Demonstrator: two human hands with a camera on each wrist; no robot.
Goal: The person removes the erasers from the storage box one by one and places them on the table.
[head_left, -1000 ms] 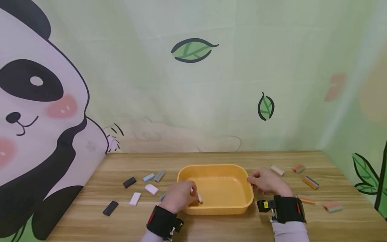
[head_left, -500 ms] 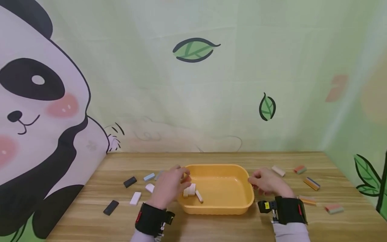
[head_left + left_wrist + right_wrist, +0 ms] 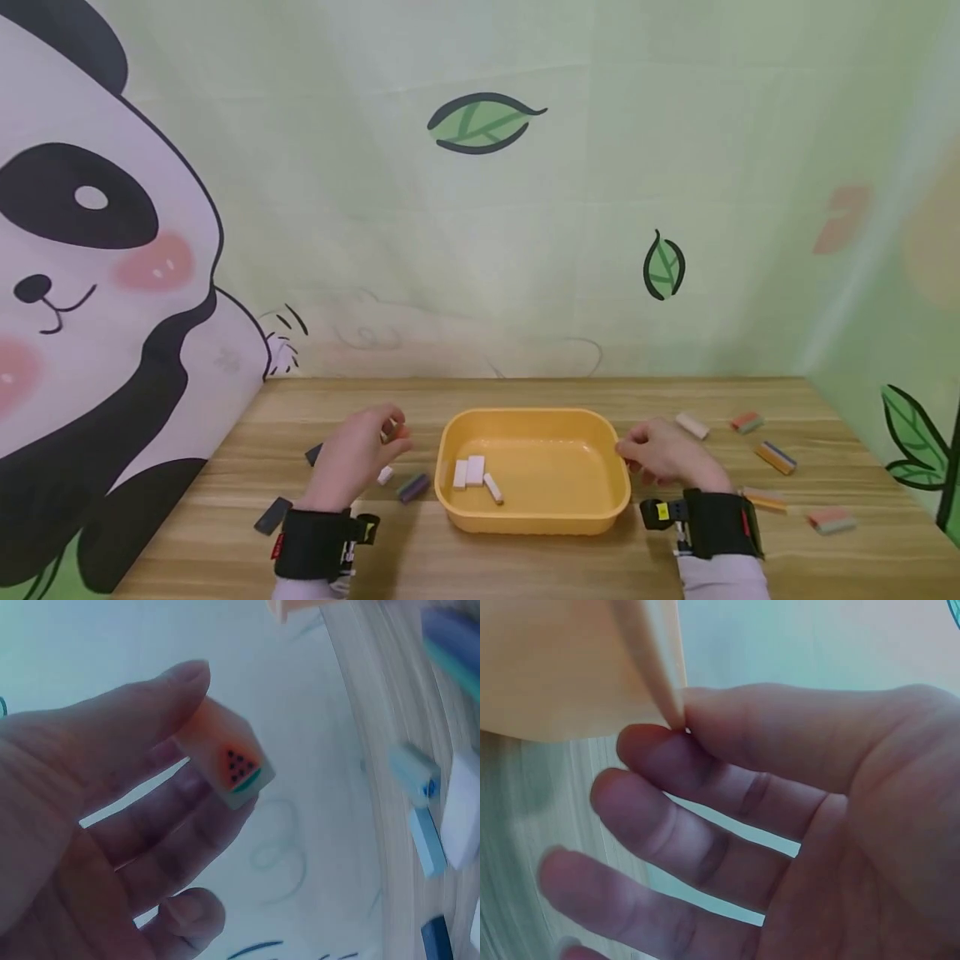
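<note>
My left hand point(image 3: 352, 458) is raised over the left side of the table, beside the yellow basin. In the left wrist view its thumb and fingers pinch a small orange-and-white eraser point(image 3: 232, 754) printed with a watermelon slice. The head view shows only an orange bit of it at the fingertips. With thumb and forefinger my right hand point(image 3: 671, 454) pinches the right rim of the yellow basin point(image 3: 532, 523); the other fingers spread below. Several white blocks point(image 3: 475, 471) lie inside the basin at its left end. A purple-and-green eraser point(image 3: 413, 488) lies between left hand and basin.
Left on the table, dark blocks point(image 3: 273, 516) and a white block point(image 3: 386, 475) lie partly behind the left hand and wrist. To the right are an off-white eraser point(image 3: 692, 426), a red-and-grey one point(image 3: 747, 422) and several more two-tone ones point(image 3: 776, 457).
My left hand has come up out of the basin and moved left over the table, uncovering the white blocks inside. My right hand stays at the basin's rim.
</note>
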